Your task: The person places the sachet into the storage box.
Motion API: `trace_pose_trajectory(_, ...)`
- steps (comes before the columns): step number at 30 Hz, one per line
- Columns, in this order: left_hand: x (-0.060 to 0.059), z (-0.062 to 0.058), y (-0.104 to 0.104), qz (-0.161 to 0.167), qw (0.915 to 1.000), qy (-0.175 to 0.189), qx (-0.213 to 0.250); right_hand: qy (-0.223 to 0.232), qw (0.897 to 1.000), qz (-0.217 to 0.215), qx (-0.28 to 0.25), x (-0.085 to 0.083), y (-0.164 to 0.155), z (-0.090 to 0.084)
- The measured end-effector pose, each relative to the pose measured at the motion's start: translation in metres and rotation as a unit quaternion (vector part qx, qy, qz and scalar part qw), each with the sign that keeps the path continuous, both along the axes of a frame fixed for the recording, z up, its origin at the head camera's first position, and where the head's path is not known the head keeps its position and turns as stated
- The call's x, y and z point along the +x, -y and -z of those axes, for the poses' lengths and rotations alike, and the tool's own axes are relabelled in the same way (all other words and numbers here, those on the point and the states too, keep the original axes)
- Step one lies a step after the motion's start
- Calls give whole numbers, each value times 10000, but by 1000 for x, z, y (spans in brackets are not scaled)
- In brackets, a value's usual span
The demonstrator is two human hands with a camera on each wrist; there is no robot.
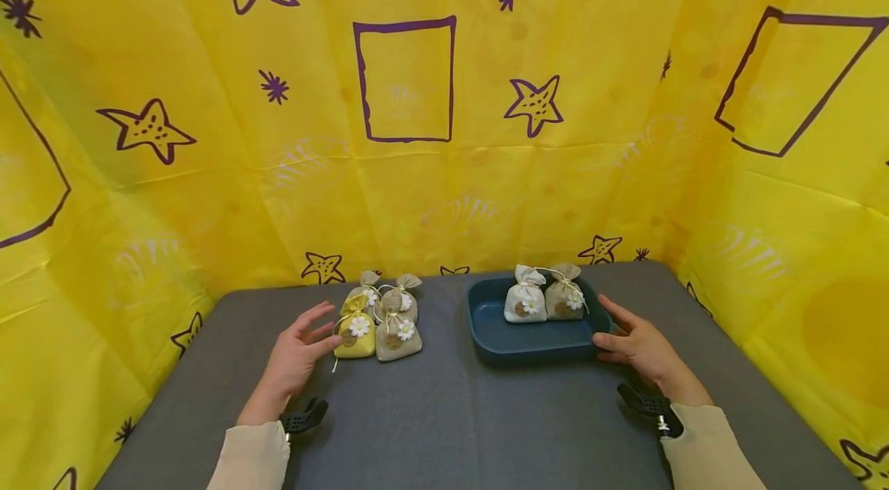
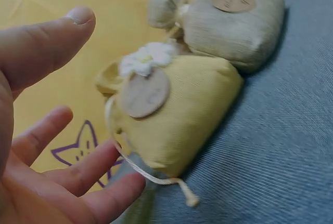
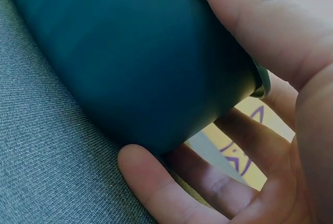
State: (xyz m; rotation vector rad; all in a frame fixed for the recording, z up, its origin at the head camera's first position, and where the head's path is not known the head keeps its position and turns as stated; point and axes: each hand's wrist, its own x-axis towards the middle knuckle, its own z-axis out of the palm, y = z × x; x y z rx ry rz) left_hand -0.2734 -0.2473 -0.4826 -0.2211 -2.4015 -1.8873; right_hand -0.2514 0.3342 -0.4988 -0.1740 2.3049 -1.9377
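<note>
A yellow drawstring sachet (image 1: 354,347) with a white flower and a round tag stands beside my left hand (image 1: 290,357). That hand's fingers are spread, and nothing is held in it. In the left wrist view the sachet's cord (image 2: 156,179) trails close by the fingertips. Several beige sachets (image 1: 399,349) stand grouped with the yellow one. To the right, a dark blue tray (image 1: 538,356) holds a white sachet (image 1: 524,305) and a tan sachet (image 1: 562,301) at its back. My right hand (image 1: 646,355) grips the tray's right end, thumb at the rim and fingers along the side.
A grey cloth (image 1: 444,420) covers the table. Yellow fabric (image 1: 417,204) printed with starfish hangs behind it and along both sides. Grey cloth lies between the sachet group and the tray. A black strap (image 1: 303,417) is on my left wrist, another (image 1: 644,402) on the right.
</note>
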Motion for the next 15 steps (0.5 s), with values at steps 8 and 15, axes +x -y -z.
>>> trace_pose_trajectory(8, -6, 11, -7, -114, 9976, 533, -419, -16, 10000, -33, -84, -1, -1, 0)
trace_pose_trajectory(15, -7, 13, -15, -183, 9937, 471, -997, -42, 9999, -76, -109, 0, -1, 0)
